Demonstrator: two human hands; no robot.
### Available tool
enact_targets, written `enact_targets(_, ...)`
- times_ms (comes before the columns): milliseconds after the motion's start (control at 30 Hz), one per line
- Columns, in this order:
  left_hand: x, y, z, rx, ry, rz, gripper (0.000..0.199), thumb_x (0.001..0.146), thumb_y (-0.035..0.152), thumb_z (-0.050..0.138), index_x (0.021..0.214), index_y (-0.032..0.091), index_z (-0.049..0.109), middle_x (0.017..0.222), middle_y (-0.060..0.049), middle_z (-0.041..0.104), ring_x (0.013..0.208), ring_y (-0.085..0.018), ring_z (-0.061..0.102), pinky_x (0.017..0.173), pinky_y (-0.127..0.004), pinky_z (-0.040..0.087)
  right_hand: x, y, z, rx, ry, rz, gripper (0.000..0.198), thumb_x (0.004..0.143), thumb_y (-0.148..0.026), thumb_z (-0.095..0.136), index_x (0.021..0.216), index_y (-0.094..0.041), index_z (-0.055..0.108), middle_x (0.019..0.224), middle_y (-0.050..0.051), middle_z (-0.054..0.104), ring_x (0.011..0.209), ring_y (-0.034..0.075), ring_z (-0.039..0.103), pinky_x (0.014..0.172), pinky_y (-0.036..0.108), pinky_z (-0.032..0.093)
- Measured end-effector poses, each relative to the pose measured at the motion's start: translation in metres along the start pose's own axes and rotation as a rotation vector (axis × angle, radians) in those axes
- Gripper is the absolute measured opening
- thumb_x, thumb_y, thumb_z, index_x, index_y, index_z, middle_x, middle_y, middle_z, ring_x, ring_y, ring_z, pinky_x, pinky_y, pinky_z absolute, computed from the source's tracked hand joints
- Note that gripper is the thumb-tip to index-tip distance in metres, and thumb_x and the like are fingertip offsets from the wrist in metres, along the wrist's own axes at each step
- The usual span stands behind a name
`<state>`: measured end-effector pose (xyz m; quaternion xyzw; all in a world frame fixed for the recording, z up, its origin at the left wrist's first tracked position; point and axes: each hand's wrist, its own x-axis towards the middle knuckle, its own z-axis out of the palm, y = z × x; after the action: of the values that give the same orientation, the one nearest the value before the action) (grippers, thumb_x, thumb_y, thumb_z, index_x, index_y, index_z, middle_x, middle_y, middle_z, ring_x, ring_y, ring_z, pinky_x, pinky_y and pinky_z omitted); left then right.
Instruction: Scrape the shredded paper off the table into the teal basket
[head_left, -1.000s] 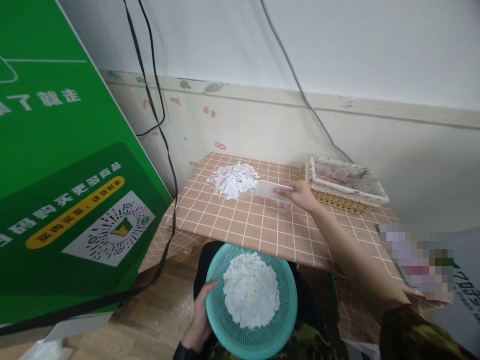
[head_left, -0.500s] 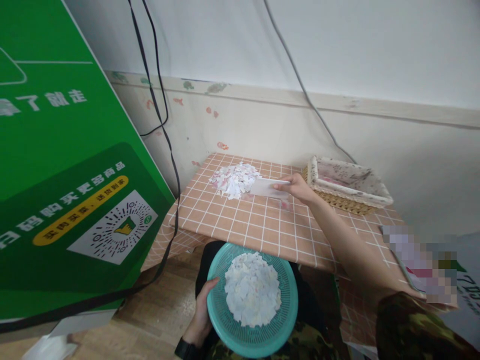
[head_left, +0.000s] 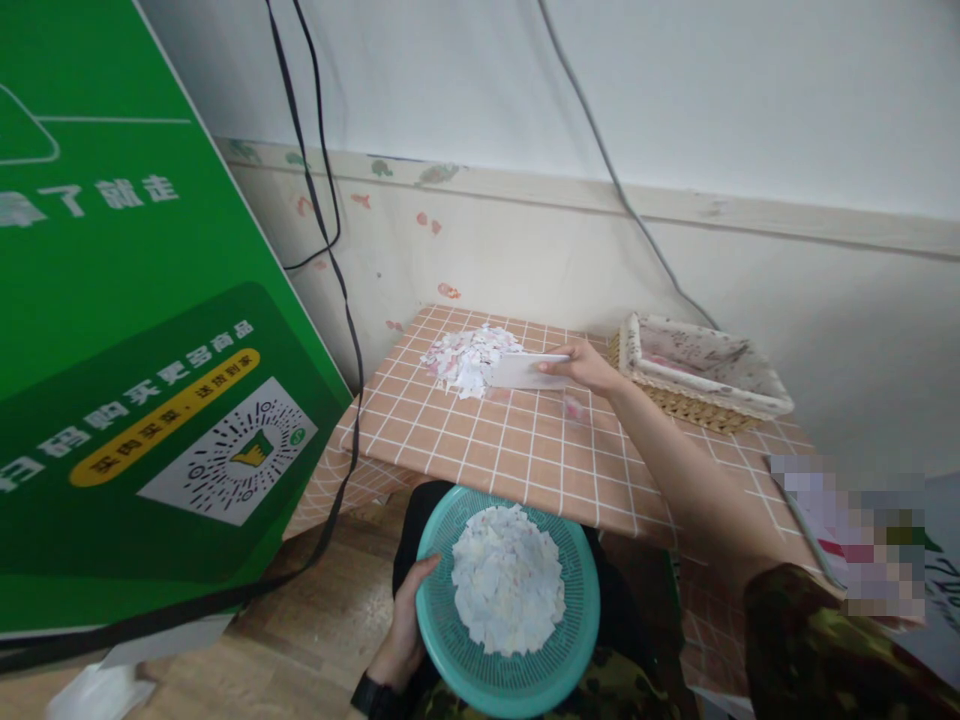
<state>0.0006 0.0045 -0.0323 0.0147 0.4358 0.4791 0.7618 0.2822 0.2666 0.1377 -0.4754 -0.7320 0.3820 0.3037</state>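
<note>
1 table in white-gridded brown cloth [head_left: 517,460]; stands against the wall.

1 teal plastic colander [head_left: 583,610], round, slotted; sits over the lap, in front of the table edge. Probably light and fairly rigid; best held by the rim, kept level.

1 wicker basket [head_left: 697,405], fabric-lined; on the table, right of the right hand.

1 heap of pale paper scraps [head_left: 508,580], inside the colander. Likely near weightless, loose, easily spilled by a tilt.

1 pile of torn paper scraps [head_left: 469,358], on the table's far left part. Likely light, limp and quick to scatter; suits a scoop or handful better than a pinch.

1 flat white card [head_left: 519,371]; left end meets the pile's right side. Looks thin yet stiff, likely smooth; best held at the right end, clear of the scraps.

1 right hand [head_left: 585,367]; fingers clamped on the card's right end, thumb on the near face.

1 left hand [head_left: 403,618]; thumb over the colander's left rim, other fingers hidden beneath, their spread impossible to tell.
</note>
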Motion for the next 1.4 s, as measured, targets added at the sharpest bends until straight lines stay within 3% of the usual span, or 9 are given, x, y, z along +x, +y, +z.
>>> enact_targets(167,0.000,0.000,0.000,-0.010,-0.006,-0.005,0.029,0.072,0.032,0.063,0.086,0.009,0.072,0.081,-0.010,0.075,0.074,-0.026,0.067,0.081,-0.039,0.048,0.009,-0.003,0.007,-0.021,-0.084,-0.023,0.036,0.069,-0.044,0.068,0.089,-0.013,0.073,0.074,0.006,0.068,0.062,0.013,0.056,0.055,0.025,0.043)
enact_targets(333,0.000,0.000,-0.001,0.018,-0.007,0.019,0.030,0.070,0.033,0.064,0.085,0.009,0.073,0.081,-0.011,0.075,0.073,-0.027,0.068,0.078,-0.040,0.049,0.005,-0.007,-0.005,0.005,-0.159,0.039,0.034,0.066,-0.040,0.071,0.085,-0.012,0.073,0.069,0.006,0.067,0.058,0.013,0.054,0.051,0.025,0.043)
enact_targets(633,-0.002,0.001,0.003,0.021,0.006,0.028,0.028,0.070,0.032,0.064,0.083,0.008,0.073,0.079,-0.010,0.075,0.072,-0.026,0.068,0.078,-0.038,0.049,0.006,0.013,-0.017,0.032,0.019,0.034,0.036,0.066,-0.039,0.071,0.085,-0.009,0.072,0.068,0.008,0.066,0.058,0.015,0.055,0.053,0.028,0.045)
enact_targets(1067,-0.003,0.002,0.005,0.011,-0.005,-0.002,0.030,0.069,0.034,0.065,0.083,0.008,0.073,0.078,-0.011,0.075,0.072,-0.027,0.067,0.078,-0.039,0.049,0.001,0.001,-0.020,0.051,-0.130,0.046,0.034,0.065,-0.040,0.071,0.082,-0.011,0.073,0.074,0.007,0.068,0.061,0.013,0.056,0.054,0.025,0.045)
enact_targets(1233,-0.002,0.002,0.004,0.008,0.017,-0.005,0.028,0.069,0.032,0.064,0.082,0.009,0.073,0.078,-0.010,0.075,0.072,-0.027,0.068,0.078,-0.039,0.049,-0.006,-0.012,-0.030,0.009,-0.189,0.053,0.034,0.063,-0.042,0.072,0.077,-0.010,0.072,0.065,0.006,0.065,0.056,0.013,0.054,0.051,0.025,0.042)
enact_targets(1300,-0.002,0.002,0.004,0.011,0.030,-0.013,0.028,0.068,0.033,0.065,0.080,0.009,0.073,0.077,-0.011,0.075,0.070,-0.027,0.067,0.074,-0.039,0.050,-0.016,-0.024,-0.023,-0.051,-0.121,0.007,0.035,0.067,-0.045,0.068,0.078,-0.012,0.072,0.065,0.004,0.065,0.057,0.013,0.054,0.051,0.025,0.041)
enact_targets(1400,-0.002,0.001,0.005,0.008,0.041,-0.021,0.027,0.066,0.032,0.067,0.080,0.010,0.073,0.077,-0.011,0.075,0.068,-0.026,0.067,0.073,-0.037,0.050,-0.043,-0.043,0.016,-0.279,0.055,-0.105,0.035,0.080,-0.046,0.054,0.087,-0.017,0.073,0.063,0.003,0.064,0.056,0.014,0.055,0.053,0.026,0.040)
